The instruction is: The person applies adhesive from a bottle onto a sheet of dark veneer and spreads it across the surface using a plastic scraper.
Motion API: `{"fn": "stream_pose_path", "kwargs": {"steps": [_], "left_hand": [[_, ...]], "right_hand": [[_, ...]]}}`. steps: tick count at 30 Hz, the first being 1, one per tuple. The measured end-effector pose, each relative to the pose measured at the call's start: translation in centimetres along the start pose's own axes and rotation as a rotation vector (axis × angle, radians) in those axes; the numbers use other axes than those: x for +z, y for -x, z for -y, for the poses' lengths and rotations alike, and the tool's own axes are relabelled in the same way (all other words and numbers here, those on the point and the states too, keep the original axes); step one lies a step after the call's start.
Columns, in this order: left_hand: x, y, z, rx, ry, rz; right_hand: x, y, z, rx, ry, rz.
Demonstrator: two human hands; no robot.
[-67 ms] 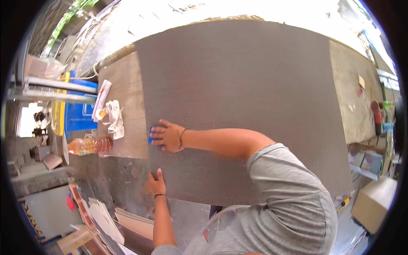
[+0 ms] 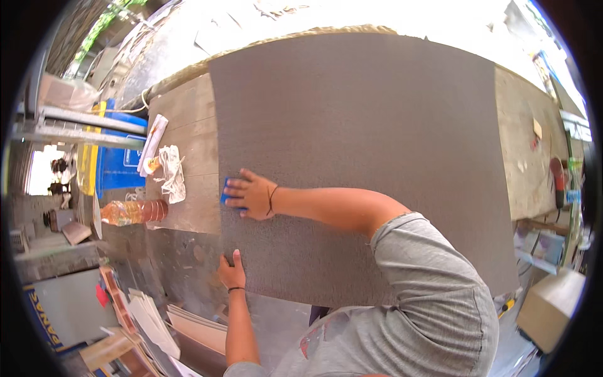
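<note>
A large, flat dark brown panel (image 2: pixel 364 125) lies across the bench in front of me. My right hand (image 2: pixel 254 195) reaches over to its left edge, palm down, with the fingers spread over a small blue block (image 2: pixel 224 190). Most of the block is hidden beneath those fingers; it rests on the panel's surface. Nearer to me, my left hand (image 2: pixel 233 273) is at the panel's near left corner. Its thumb points away from me on top, and the fingers bend around the edge, partly out of sight.
Left on the wooden bench (image 2: pixel 195 157) are a white cloth (image 2: pixel 171 176), a rolled sheet (image 2: pixel 152 144) and a plastic bottle (image 2: pixel 135 212) of reddish liquid. A blue bin (image 2: pixel 119 166) stands beyond. A red power tool (image 2: pixel 558 182) lies far right; boards (image 2: pixel 195 327) lean below left.
My right hand and the blue block have slid slightly away from me along the panel's left edge. The view has shifted a little. My left hand stays at the corner.
</note>
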State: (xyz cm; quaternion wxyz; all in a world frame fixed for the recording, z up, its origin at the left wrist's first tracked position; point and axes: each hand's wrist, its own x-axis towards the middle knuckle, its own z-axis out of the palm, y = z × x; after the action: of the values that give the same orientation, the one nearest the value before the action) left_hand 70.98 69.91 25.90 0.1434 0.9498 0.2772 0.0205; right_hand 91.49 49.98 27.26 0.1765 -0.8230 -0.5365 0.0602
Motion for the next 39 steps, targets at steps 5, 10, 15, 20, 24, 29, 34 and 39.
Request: {"fn": "stream_pose_path", "kwargs": {"steps": [5, 10, 15, 20, 24, 29, 34, 39], "left_hand": [[0.8, -0.2, 0.2, -0.020, -0.008, 0.015], [0.3, -0.4, -0.8, 0.023, 0.013, 0.018], [0.0, 0.0, -1.3, 0.006, 0.076, 0.087], [0.2, 0.5, -1.5, -0.090, -0.028, 0.029], [0.2, -0.2, -1.2, -0.072, -0.041, 0.117], [-0.3, -1.0, -0.4, -0.047, -0.045, 0.196], [0.6, -1.0, -0.3, -0.037, -0.012, 0.125], [1.4, -2.0, 2.2, -0.035, -0.145, 0.087]], "right_hand": [[-3.4, -2.1, -10.8, 0.362, 0.163, -0.099], [-6.7, 3.6, -19.7, 0.763, 0.183, -0.298], [-8.4, 17.9, -20.8, 1.059, 0.224, -0.336], [-10.7, 40.2, -20.9, 1.470, 0.410, -0.331], [-11.3, 64.1, -21.1, 2.113, 0.483, -0.633], [-20.3, 50.3, -13.2, 1.254, 0.780, -1.193], [-7.8, 21.3, -5.7, 0.621, 0.275, -0.446], [-3.4, 17.0, -2.6, 0.586, 0.094, -0.278]]}}
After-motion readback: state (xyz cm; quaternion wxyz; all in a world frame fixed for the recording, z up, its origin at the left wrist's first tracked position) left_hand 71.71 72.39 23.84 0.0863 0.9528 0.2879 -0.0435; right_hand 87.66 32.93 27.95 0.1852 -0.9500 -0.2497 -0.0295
